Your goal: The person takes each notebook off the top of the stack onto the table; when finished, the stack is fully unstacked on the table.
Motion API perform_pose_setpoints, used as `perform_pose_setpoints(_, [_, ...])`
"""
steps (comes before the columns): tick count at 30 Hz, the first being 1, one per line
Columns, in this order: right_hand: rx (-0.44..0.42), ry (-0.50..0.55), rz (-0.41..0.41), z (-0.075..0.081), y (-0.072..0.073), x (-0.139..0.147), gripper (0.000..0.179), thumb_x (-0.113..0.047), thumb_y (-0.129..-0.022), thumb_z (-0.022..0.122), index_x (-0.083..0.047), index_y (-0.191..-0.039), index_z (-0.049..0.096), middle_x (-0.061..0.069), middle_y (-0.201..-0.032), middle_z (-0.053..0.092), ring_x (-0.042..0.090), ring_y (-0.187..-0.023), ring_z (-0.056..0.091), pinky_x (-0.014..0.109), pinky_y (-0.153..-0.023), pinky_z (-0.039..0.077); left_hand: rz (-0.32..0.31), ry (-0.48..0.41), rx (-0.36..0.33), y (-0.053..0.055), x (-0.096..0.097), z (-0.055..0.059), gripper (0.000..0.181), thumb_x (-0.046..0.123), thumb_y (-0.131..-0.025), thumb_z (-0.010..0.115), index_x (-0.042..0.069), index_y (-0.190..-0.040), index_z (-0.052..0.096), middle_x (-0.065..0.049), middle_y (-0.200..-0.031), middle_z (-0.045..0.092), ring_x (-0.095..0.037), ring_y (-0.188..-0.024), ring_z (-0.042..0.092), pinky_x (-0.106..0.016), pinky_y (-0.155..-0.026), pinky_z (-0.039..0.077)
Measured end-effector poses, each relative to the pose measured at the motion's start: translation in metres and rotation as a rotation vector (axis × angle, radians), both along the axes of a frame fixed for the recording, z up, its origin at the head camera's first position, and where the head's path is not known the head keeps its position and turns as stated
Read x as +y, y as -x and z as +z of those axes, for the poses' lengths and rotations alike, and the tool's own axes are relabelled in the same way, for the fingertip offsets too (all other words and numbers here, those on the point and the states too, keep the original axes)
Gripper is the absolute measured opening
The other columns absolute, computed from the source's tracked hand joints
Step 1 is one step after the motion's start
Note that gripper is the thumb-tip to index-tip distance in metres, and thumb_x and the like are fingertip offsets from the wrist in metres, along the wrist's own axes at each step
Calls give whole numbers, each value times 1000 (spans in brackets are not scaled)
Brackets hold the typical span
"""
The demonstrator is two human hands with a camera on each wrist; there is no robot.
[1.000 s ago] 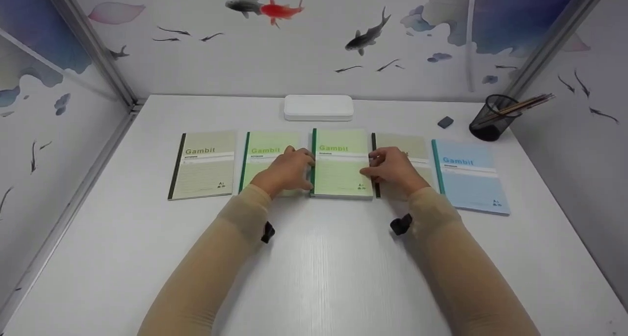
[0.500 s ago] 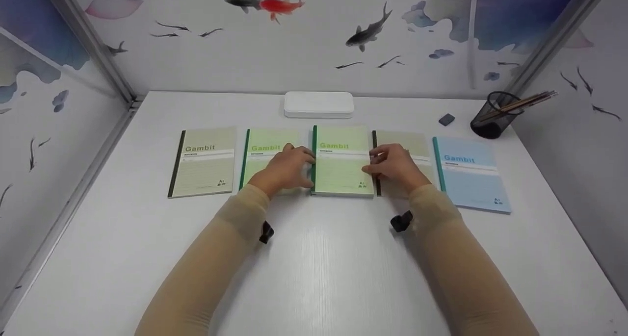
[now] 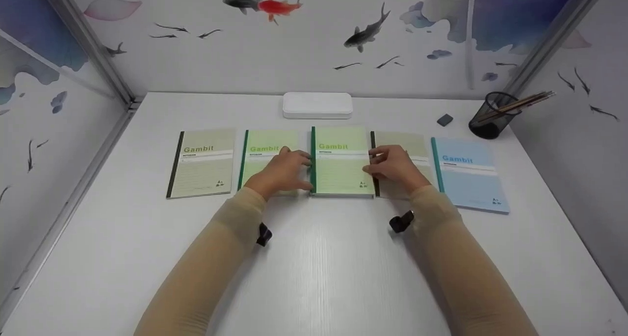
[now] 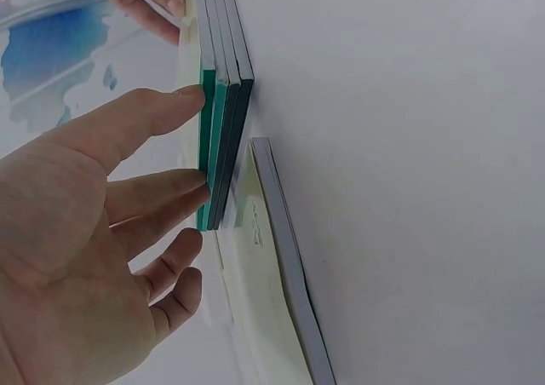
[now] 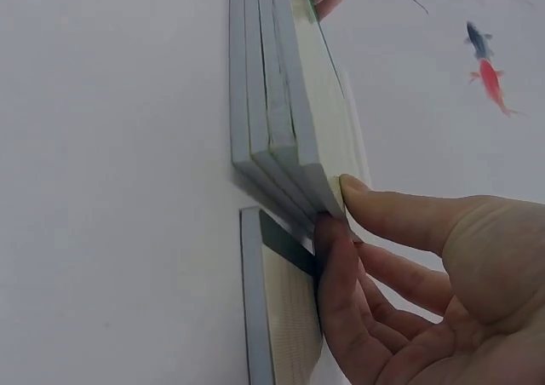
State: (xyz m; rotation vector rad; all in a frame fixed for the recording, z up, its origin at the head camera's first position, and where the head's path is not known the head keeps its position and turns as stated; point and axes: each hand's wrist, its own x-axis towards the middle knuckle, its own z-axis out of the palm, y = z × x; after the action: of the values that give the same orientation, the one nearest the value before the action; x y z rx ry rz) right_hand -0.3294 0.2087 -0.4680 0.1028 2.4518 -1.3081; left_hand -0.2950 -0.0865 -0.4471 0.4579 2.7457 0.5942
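Observation:
A stack of several notebooks lies mid-table, with a green Gambit notebook (image 3: pixel 341 171) on top. My left hand (image 3: pixel 280 173) reaches over another green notebook (image 3: pixel 251 164), touching the stack's spine side with fingertips and thumb. In the left wrist view its fingers are loosely bent against the green and dark spines (image 4: pixel 223 138). On the opposite side, my right hand (image 3: pixel 395 168) pinches the top notebook's edge, thumb on the cover and index finger at the page edge (image 5: pixel 311 176). Below that hand lies a beige notebook (image 3: pixel 416 140) with a dark spine, partly hidden.
A beige notebook (image 3: pixel 206 171) lies at the far left and a blue notebook (image 3: pixel 468 186) at the right. Behind them stand a white case (image 3: pixel 317 105), a dark eraser (image 3: pixel 445 120) and a black mesh cup (image 3: pixel 490 120) with pencils. Patterned walls enclose the table.
My left hand and wrist have shifted very slightly left, with the fingertips still at the stack's spine. The right hand keeps its place at the opposite edge; the notebooks look unmoved.

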Motion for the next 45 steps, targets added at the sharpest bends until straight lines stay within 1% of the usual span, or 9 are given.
perform_pose_setpoints(3, [-23, 17, 1, -3, 1, 2, 58, -18, -94, 77, -9, -147, 55, 14, -129, 62, 24, -104, 64, 28, -88, 58, 21, -17, -19, -1, -2, -2, 66, 34, -86, 85, 14, -144, 61, 4, -156, 51, -23, -134, 39, -40, -116, 40])
perform_pose_setpoints(6, [-44, 47, -9, -5, 2, 7, 58, -17, -96, 73, -11, -150, 52, 14, -133, 61, 24, -106, 64, 30, -89, 58, 32, -25, -14, -2, -3, -4, 66, 32, -85, 86, 15, -144, 61, 4, -154, 52, -22, -133, 38, -40, -117, 40])
perform_pose_setpoints(11, [-50, 71, -28, -4, 0, 20, 58, -15, -97, 67, -12, -153, 49, 16, -140, 61, 21, -102, 66, 28, -83, 56, 29, -18, 3, -1, 1, -6, 66, 32, -86, 85, 19, -145, 59, 4, -154, 51, -21, -132, 38, -40, -117, 40])
perform_pose_setpoints(15, [-22, 94, -48, -4, -7, 29, 57, -16, -97, 68, -15, -152, 51, 16, -137, 64, 20, -95, 69, 28, -77, 59, 31, -13, -1, 1, 6, -3, 59, 31, -86, 85, 20, -141, 63, 4, -154, 49, -21, -132, 37, -40, -117, 40])
perform_pose_setpoints(18, [-5, 133, -57, -7, -11, 32, 58, -18, -96, 71, -18, -151, 52, 16, -134, 64, 20, -95, 71, 30, -78, 61, 33, -3, 1, 1, 6, 0, 57, 30, -86, 85, 18, -138, 65, 3, -153, 50, -22, -133, 39, -41, -117, 40])
perform_pose_setpoints(24, [22, 200, -65, -9, -19, 38, 58, -17, -96, 72, -16, -151, 52, 18, -136, 64, 14, -94, 72, 29, -79, 61, 17, 9, -2, -1, 7, 2, 57, 30, -85, 85, 17, -138, 66, 1, -154, 50, -24, -133, 40, -43, -116, 41])
perform_pose_setpoints(32, [9, 328, -110, -4, -27, 47, 55, -17, -98, 70, -19, -150, 52, 8, -133, 65, 12, -98, 71, 28, -80, 58, 24, 5, 2, -1, 6, 2, 58, 31, -86, 85, 18, -139, 65, 2, -153, 49, -23, -132, 40, -41, -116, 41])
perform_pose_setpoints(40, [-32, 448, -97, -2, -45, 60, 58, -11, -98, 70, -16, -151, 47, 1, -121, 71, 13, -95, 74, 29, -80, 60, 36, -8, -23, -2, 6, 2, 59, 31, -87, 84, 19, -140, 63, 4, -155, 48, -21, -135, 39, -40, -117, 39])
perform_pose_setpoints(45, [-56, 448, -72, -1, -61, 62, 59, -12, -98, 69, -15, -151, 44, 1, -123, 70, 13, -100, 73, 28, -83, 60, 34, -9, -12, -2, 5, 0, 59, 31, -87, 84, 20, -140, 63, 5, -155, 47, -20, -134, 39, -40, -116, 40])
